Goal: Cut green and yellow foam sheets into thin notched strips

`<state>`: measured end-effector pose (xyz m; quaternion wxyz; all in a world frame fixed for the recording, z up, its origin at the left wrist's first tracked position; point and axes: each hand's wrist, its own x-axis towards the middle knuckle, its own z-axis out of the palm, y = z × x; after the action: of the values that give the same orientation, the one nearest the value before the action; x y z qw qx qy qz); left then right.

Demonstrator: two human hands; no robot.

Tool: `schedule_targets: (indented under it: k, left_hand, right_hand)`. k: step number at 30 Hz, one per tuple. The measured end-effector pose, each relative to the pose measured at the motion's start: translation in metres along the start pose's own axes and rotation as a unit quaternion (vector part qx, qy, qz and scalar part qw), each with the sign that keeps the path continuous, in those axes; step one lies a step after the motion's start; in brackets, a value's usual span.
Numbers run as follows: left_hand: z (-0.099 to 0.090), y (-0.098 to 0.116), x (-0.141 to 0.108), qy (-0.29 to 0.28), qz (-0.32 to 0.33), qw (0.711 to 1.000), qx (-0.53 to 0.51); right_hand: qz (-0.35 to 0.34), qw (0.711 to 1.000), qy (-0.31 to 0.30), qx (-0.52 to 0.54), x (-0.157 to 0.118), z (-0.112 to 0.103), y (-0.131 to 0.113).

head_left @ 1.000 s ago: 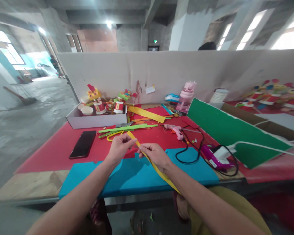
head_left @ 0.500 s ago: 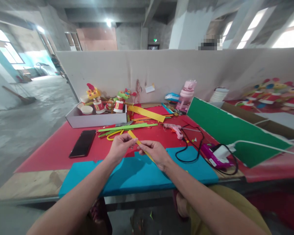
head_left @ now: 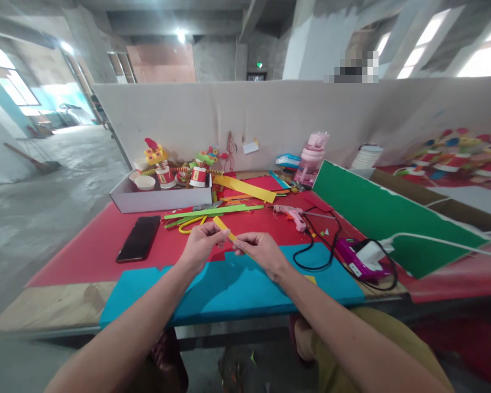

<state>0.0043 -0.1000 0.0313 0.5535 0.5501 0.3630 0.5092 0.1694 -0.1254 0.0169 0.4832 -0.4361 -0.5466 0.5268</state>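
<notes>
A narrow yellow paper strip (head_left: 222,225) is held up over the front of the table, its upper end sticking out past my fingers. My left hand (head_left: 201,245) pinches it near that upper end between thumb and forefinger. Close beside it, my right hand (head_left: 259,251) grips the strip lower down, and my fingers hide part of it. Beneath both hands lies a blue padded sheet (head_left: 225,289). Just beyond them are green paper strips (head_left: 216,212) and yellow-handled scissors (head_left: 185,225), partly under the strips.
A pink glue gun (head_left: 291,215) lies to the right, its black cord looping toward a purple power strip (head_left: 358,262). At left are a phone (head_left: 139,239) and a white box (head_left: 163,201) of paper-cup figures. A green board (head_left: 388,218) stands at right.
My right hand has shifted slightly along the yellow strip, and less of its lower end shows now. More of a yellow piece shows by my right forearm.
</notes>
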Motion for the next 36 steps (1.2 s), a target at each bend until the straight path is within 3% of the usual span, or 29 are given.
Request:
schedule_targets:
  k: [5, 13, 19, 26, 31, 36]
  left_hand:
    - [-0.006, 0.002, 0.003, 0.025, -0.011, 0.999, -0.045]
    - [0.001, -0.012, 0.000, -0.012, -0.036, 0.999, 0.015]
    - [0.003, -0.013, 0.001, 0.037, -0.001, 0.998, 0.047]
    - [-0.003, -0.009, 0.005, 0.057, 0.003, 0.998, 0.033]
    - [-0.003, -0.007, 0.004, 0.059, 0.000, 0.998, 0.029]
    - [-0.003, -0.006, 0.004, 0.047, 0.005, 0.998, 0.030]
  right_hand:
    - [-0.004, 1.000, 0.002, -0.009, -0.001, -0.003, -0.004]
    - [-0.013, 0.999, 0.004, -0.044, 0.000, -0.001, -0.002]
    - [-0.046, 0.992, 0.006, -0.118, 0.001, -0.006, -0.002]
    - [-0.018, 0.994, -0.025, -0.105, 0.001, -0.011, -0.008]
    - [-0.063, 0.983, -0.013, -0.173, -0.001, -0.009, -0.012]
    - [-0.063, 0.985, -0.006, -0.162, -0.001, -0.008, -0.008]
